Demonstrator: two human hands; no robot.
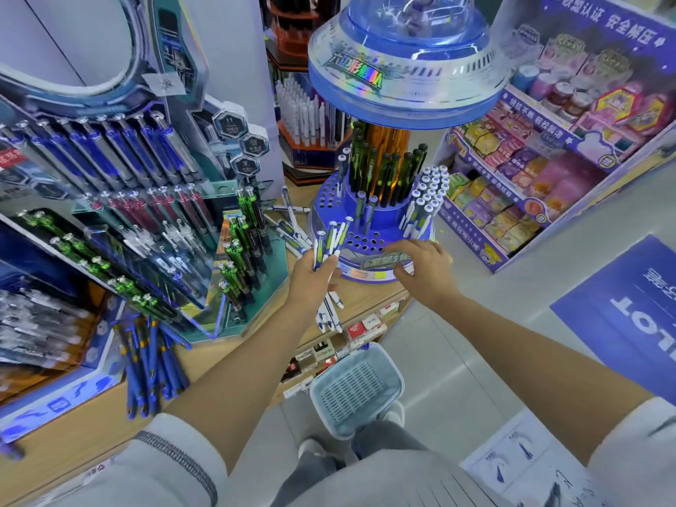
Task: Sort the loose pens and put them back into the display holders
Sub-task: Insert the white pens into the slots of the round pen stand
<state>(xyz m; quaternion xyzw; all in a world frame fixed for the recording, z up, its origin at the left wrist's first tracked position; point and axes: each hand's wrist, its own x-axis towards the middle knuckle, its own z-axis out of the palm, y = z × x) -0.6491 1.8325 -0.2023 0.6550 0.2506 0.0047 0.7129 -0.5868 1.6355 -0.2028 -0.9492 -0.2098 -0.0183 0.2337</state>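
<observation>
At the worktop's front edge, my left hand [311, 276] grips a bunch of white-and-blue pens [331, 237] beside the round display holder [365, 245]. My right hand [420, 265] clasps its rim. I should steady it, then seat each pen upright in a free hole.

The near left is being taken up by a wooden counter [84, 440], and the far left is being closed off by a pale wall [55, 34]. The right is being covered by a pale tiled floor [457, 360], evenly lit. A blue mat [622, 305] is being shown at the right edge, and a purple shelf rack [472, 232] is being crowded with colourful boxes far right.
</observation>
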